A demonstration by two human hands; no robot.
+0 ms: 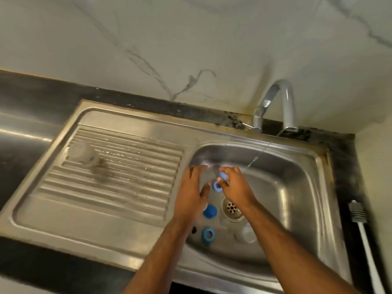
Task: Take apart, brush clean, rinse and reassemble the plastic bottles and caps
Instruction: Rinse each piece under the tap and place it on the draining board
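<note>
Both hands are over the sink basin [297, 187]. My right hand [235, 185] pinches a blue cap [222, 175] at its fingertips, and a second blue ring-shaped piece [216, 186] sits just below it. My left hand [191, 192] lies beside them with fingers stretched out, its thumb near the ring. A faint clear shape between the hands is too blurred to make out. Two more blue caps [210, 211] [207, 234] and a clear bottle [246, 233] lie on the basin floor. Another clear bottle [82, 154] lies on the drainboard [127, 177].
The tap [282, 102] at the back right lets a thin stream of water fall into the basin. The drain [231, 207] is in the basin's middle. A white-handled brush [360, 219] lies on the dark counter at the right. A marble wall rises behind.
</note>
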